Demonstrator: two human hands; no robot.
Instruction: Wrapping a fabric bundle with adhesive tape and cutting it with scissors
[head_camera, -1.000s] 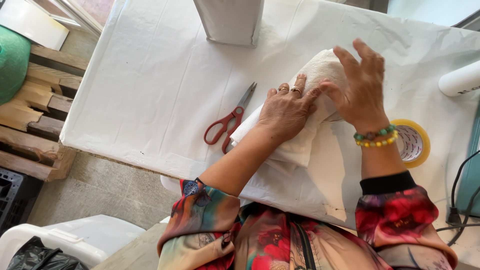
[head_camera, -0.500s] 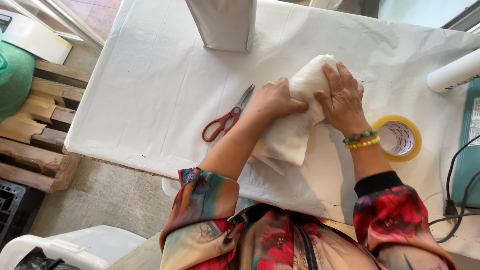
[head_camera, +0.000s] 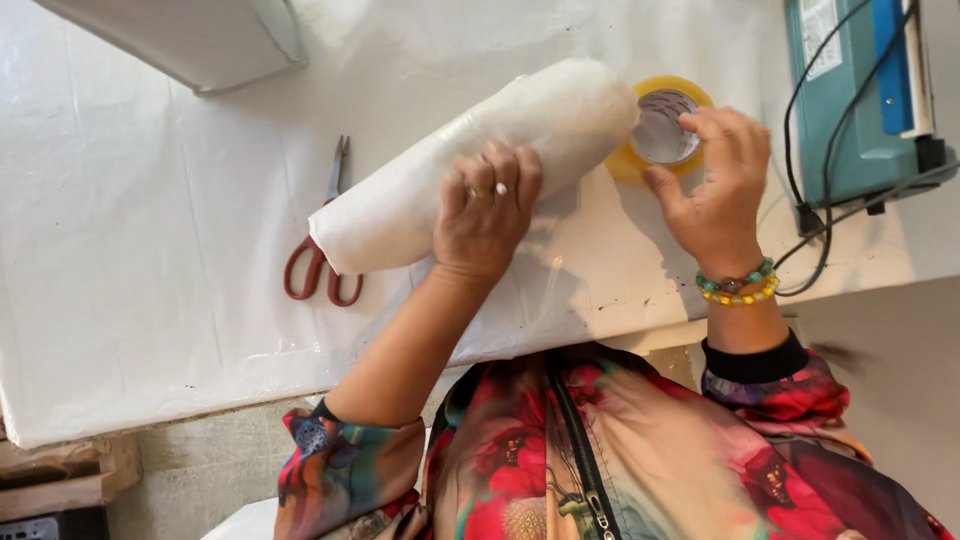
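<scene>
A long white roll of wrapped material (head_camera: 400, 205) lies slanted across the white-covered table (head_camera: 150, 220). My left hand (head_camera: 485, 215), with rings on it, grips the roll's middle from above, fingers curled over it. My right hand (head_camera: 715, 185), wearing bead bracelets, sits at the right end of the roll. Its thumb and fingers are closed on a yellow tape roll (head_camera: 672, 88), which lies partly behind the white roll's end.
Red-handled scissors (head_camera: 320, 275) lie just left of the roll. A white box (head_camera: 200, 40) stands at the back left. A teal machine (head_camera: 850, 90) with black cables (head_camera: 810, 230) sits at the right. The table's near edge runs by my body.
The white bundle now lies as a tight, long roll. My right hand left it and moved right onto the tape roll. My left hand stays on the roll.
</scene>
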